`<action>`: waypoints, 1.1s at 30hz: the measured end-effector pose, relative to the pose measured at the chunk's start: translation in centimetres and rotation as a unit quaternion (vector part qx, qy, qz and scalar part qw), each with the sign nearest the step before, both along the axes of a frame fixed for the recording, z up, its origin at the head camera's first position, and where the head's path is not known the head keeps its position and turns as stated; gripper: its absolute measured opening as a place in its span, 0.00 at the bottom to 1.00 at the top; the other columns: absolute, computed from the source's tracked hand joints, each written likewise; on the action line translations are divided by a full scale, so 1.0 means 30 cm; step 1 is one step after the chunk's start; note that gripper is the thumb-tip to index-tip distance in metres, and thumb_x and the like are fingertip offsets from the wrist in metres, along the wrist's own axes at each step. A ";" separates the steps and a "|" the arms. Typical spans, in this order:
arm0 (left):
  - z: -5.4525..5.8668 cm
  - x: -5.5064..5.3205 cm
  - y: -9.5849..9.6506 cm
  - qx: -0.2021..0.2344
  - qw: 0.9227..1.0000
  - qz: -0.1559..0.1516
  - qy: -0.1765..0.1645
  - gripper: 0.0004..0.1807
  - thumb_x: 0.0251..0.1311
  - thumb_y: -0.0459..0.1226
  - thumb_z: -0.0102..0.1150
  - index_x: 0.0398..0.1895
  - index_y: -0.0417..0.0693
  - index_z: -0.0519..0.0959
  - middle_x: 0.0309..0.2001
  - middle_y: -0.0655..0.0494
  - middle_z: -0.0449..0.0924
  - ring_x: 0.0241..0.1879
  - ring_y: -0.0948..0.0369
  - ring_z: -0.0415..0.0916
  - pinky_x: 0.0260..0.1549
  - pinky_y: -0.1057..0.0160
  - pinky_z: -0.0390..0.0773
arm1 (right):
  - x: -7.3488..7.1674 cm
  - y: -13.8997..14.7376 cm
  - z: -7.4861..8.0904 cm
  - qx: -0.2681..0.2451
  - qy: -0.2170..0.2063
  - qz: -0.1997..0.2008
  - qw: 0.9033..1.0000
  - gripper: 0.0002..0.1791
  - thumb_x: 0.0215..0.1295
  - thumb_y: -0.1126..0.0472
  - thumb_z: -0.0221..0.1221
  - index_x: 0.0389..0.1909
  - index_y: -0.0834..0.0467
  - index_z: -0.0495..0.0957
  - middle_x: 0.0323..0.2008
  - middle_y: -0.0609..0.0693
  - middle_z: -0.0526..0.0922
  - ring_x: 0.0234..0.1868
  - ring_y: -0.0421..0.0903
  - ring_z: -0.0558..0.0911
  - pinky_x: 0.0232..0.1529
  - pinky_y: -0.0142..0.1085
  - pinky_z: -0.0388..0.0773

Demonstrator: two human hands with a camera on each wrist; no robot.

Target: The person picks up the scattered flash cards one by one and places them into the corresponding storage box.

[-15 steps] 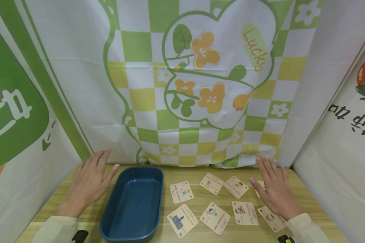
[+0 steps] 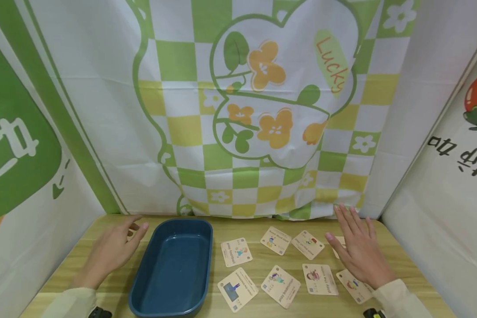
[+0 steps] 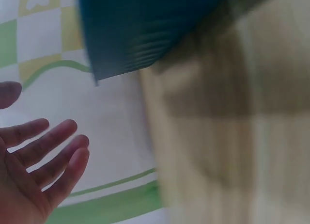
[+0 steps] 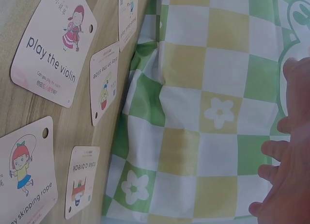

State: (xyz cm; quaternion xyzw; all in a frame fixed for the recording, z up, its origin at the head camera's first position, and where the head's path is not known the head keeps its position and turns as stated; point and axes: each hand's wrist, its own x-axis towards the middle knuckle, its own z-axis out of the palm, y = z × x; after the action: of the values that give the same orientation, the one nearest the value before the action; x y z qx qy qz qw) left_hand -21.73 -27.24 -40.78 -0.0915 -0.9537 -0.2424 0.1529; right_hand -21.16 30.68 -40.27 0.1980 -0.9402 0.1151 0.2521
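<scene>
Cards likely light, stiff, slippery; best pinched by edges. Tray probably rigid; take rim. Left hand, right hand empty, fingers relaxed.

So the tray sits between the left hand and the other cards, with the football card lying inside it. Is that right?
Not quite: the football card lies on the table, beside the tray, not inside it, as the head view shows. The tray does sit between the left hand and the other cards.
</scene>
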 end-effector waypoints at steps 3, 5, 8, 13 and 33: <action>-0.049 -0.003 -0.015 0.067 0.997 -0.023 -0.030 0.31 0.78 0.49 0.47 0.70 0.31 0.67 0.53 0.32 0.80 0.47 0.38 0.81 0.41 0.40 0.80 | 0.001 0.001 0.000 -0.002 -0.002 0.001 1.000 0.41 0.79 0.49 0.50 0.82 0.57 0.43 0.79 0.63 0.50 0.80 0.59 0.43 0.74 0.60 0.29; -0.082 -0.003 -0.023 0.112 0.992 -0.033 -0.053 0.32 0.79 0.49 0.47 0.73 0.32 0.63 0.56 0.30 0.78 0.51 0.37 0.79 0.44 0.40 0.80 | 0.003 0.000 0.000 -0.003 -0.003 0.001 1.000 0.41 0.79 0.49 0.50 0.82 0.57 0.42 0.79 0.63 0.50 0.80 0.59 0.43 0.74 0.60 0.29; -0.131 0.001 -0.027 0.180 0.979 -0.050 -0.085 0.33 0.79 0.47 0.47 0.77 0.35 0.58 0.60 0.29 0.74 0.55 0.35 0.76 0.48 0.41 0.79 | 0.006 -0.002 0.000 -0.005 -0.007 0.001 1.000 0.41 0.79 0.49 0.50 0.82 0.56 0.42 0.79 0.62 0.50 0.80 0.59 0.43 0.74 0.60 0.29; -0.187 0.010 -0.019 0.284 0.945 -0.067 -0.149 0.35 0.80 0.48 0.45 0.82 0.45 0.50 0.67 0.27 0.67 0.64 0.36 0.69 0.53 0.53 0.77 | 0.010 -0.009 0.000 -0.008 -0.007 0.005 1.000 0.41 0.79 0.50 0.51 0.82 0.56 0.42 0.79 0.62 0.49 0.79 0.60 0.44 0.74 0.60 0.30; -0.257 0.011 -0.007 0.397 0.889 -0.086 -0.211 0.35 0.80 0.50 0.44 0.82 0.51 0.51 0.80 0.43 0.43 0.76 0.41 0.42 0.51 0.76 0.65 | 0.035 -0.024 0.004 -0.044 -0.037 0.019 0.998 0.40 0.79 0.50 0.50 0.82 0.56 0.42 0.79 0.63 0.50 0.79 0.61 0.45 0.73 0.62 0.31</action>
State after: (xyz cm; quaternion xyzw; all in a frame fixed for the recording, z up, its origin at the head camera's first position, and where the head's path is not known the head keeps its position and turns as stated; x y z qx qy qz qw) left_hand -21.39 -27.45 -48.49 -0.0514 -0.7760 -0.6267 -0.0500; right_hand -20.11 29.96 -40.15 0.2002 -0.9389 0.1689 0.2234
